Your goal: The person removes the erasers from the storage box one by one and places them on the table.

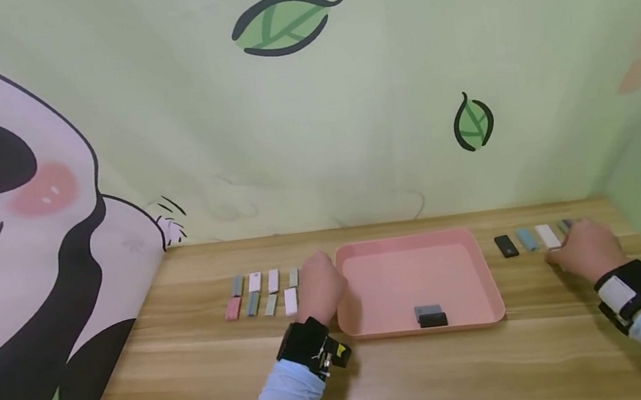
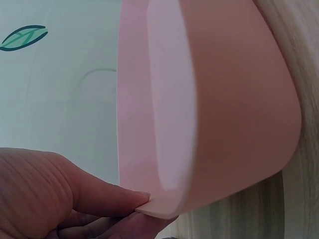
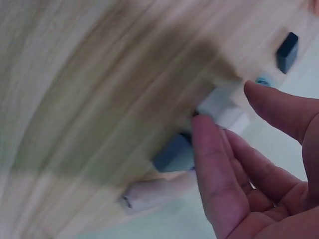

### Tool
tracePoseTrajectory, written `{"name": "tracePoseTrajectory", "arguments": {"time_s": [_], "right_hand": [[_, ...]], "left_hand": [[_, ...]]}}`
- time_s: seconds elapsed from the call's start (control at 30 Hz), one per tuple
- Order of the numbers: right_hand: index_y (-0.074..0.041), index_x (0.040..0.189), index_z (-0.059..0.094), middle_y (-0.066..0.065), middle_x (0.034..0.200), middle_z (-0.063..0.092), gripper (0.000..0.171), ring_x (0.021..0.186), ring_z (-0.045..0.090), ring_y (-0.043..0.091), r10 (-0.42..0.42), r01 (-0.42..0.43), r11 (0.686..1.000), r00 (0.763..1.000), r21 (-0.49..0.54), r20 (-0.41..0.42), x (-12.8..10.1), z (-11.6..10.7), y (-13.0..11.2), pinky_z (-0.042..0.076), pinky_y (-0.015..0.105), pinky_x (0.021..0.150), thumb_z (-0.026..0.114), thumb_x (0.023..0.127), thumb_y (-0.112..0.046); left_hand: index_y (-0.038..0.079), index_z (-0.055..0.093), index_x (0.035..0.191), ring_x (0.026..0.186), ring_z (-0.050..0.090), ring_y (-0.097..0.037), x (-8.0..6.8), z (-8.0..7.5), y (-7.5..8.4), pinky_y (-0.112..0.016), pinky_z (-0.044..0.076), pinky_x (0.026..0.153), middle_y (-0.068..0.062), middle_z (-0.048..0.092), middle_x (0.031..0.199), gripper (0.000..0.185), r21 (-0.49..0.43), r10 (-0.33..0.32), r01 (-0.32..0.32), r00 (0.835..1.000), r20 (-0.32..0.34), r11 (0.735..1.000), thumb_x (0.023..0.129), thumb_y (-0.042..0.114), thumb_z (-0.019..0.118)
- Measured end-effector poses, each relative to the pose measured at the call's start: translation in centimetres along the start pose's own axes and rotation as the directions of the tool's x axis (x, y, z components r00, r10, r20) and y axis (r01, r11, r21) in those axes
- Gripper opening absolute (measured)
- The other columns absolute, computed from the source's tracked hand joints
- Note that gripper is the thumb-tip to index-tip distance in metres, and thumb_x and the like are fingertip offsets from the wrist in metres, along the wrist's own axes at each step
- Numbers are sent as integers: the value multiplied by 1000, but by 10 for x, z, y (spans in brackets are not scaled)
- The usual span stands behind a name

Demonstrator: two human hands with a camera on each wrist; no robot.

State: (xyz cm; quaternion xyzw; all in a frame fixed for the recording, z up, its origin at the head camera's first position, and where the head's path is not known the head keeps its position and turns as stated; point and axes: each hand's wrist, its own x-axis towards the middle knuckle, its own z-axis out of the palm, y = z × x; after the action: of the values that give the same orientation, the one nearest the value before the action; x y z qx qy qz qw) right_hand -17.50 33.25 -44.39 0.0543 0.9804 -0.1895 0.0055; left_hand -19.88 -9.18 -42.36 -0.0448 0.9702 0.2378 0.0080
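While the head view hides it, left hand (image 2: 60, 194) pinches tray rim (image 2: 154, 209) — right hand's (image 3: 259, 169) grip open.

A shallow pink plastic tray (image 1: 478, 261) is seen on the light wood-grain table (image 1: 199, 388). Inside the tray, a grey block (image 1: 428, 310) and a black block (image 1: 433, 321) are shown; behind it, the pale green wall (image 1: 402, 83) is patterned with leaves.

This is looking like a staged recording booth rather than a lived-in room. Cartoon backdrop sheets are enclosing a wooden table (image 1: 199, 388) on three sides, showing a panda (image 1: 4, 219) and green leaves (image 1: 282, 23). Small coloured blocks (image 1: 262, 292) are lying in tidy rows beside a pink tray (image 1: 485, 273).
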Motion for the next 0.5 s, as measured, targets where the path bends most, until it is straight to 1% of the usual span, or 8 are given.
{"name": "tracePoseTrajectory", "arguments": {"time_s": [0.1,0.17,0.23,0.3,0.33,0.4,0.43,0.5], "right_hand": [[2,60,61,10,57,54,30,50,46,20,-20,20,1000,1000,-8,-8,-5,-3,-8,32,28,43,70,72,-24],[4,67,62,14,61,58,30,51,48,20,-53,52,998,998,-29,-17,-7,-7,-18,35,30,43,69,74,-24],[3,71,64,13,61,58,30,52,48,20,-89,87,994,995,-68,-33,-7,-10,-32,35,31,44,67,76,-26],[5,82,67,20,74,64,33,59,56,25,-137,134,988,990,-81,-32,-6,-10,-51,42,37,49,68,79,-28],[5,92,67,23,86,67,36,68,61,29,-159,157,985,987,-72,-23,-6,-10,-61,46,41,55,68,79,-29],[4,100,67,23,92,67,35,78,62,33,-194,194,981,981,-29,13,-8,-7,-83,49,45,63,67,81,-26],[5,107,65,24,103,66,39,86,62,35,-213,213,977,976,1,34,-9,-5,-94,50,47,69,69,80,-23],[2,113,63,23,109,63,37,85,60,33,-245,239,969,965,65,98,-11,1,-113,50,44,68,68,80,-15]], "left_hand": [[3,65,77,65,56,-19,-2,1,-1,-30,46,56,-8,64,76,6,-20,-4,4,1000,11,1000,77,0,59],[3,65,79,66,56,-20,-1,1,-2,-29,45,55,-8,64,76,6,-38,-8,9,1000,22,999,77,0,60],[3,65,80,66,56,-20,-1,1,-2,-29,45,55,-8,64,77,6,-42,-12,13,1000,26,999,77,1,60],[4,65,81,66,56,-20,0,2,-3,-29,45,55,-8,64,78,7,-37,-17,18,1000,25,999,78,1,60],[4,65,81,66,56,-20,1,2,-3,-29,45,55,-8,64,77,7,-38,-25,26,999,26,999,78,1,60],[4,65,82,65,56,-20,2,4,-3,-28,45,55,-7,63,77,7,-43,-39,41,999,34,998,79,1,59],[4,65,82,65,57,-20,2,4,-4,-28,45,54,-7,63,76,7,-50,-48,50,998,40,997,79,1,59],[4,65,83,65,57,-20,3,5,-4,-27,45,54,-7,62,75,7,-58,-61,64,997,51,996,80,1,59]]}}
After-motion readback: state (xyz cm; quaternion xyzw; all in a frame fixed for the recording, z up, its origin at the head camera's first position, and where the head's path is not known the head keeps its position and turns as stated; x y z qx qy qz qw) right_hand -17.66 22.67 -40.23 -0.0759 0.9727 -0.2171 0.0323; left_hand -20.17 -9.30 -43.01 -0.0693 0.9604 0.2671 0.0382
